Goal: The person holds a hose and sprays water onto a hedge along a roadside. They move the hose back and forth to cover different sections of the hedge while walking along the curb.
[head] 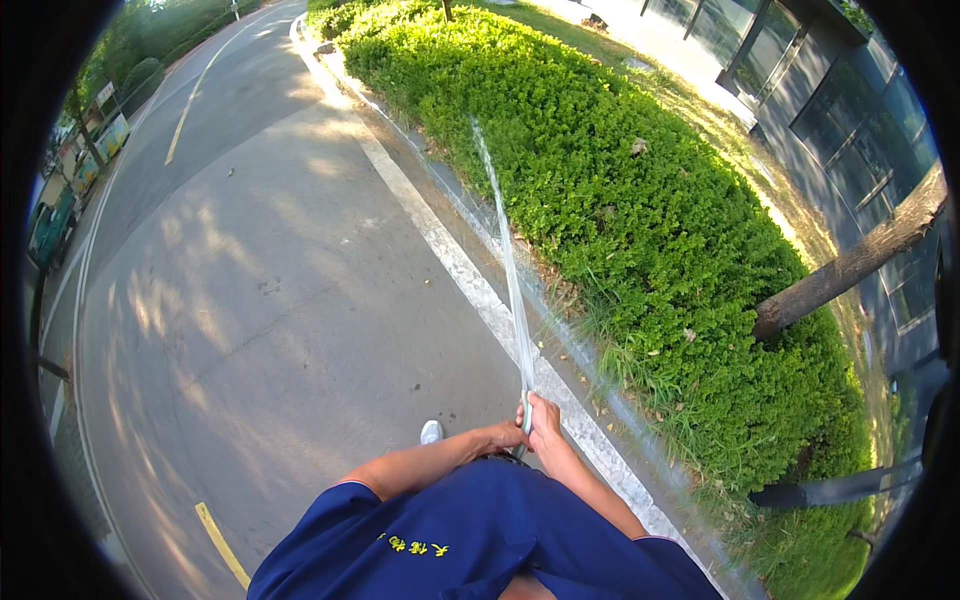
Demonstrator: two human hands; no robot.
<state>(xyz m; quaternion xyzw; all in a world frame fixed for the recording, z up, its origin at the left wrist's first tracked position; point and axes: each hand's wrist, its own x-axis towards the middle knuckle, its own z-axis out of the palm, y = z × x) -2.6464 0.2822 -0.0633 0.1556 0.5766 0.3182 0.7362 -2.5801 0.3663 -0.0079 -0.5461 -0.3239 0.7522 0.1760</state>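
Observation:
A pale hose [526, 414] is held in front of my waist, its end pointing away from me. My right hand [546, 417] grips it near the end. Close behind, my left hand [505, 435] is closed around the hose, partly overlapped by the right. From the hose end a stream of water [504, 232] runs forward over the curb and reaches the side of a green clipped hedge [600, 172]. The hose's further length is hidden by my hands and body.
A whitish curb [465, 270] separates the asphalt road [285, 300] from a strip of grass and dry leaves beside the hedge. Tree trunks [847, 277] rise from the hedge on the right, before a building with glass panes [847, 127]. My light shoe [432, 431] stands on the asphalt.

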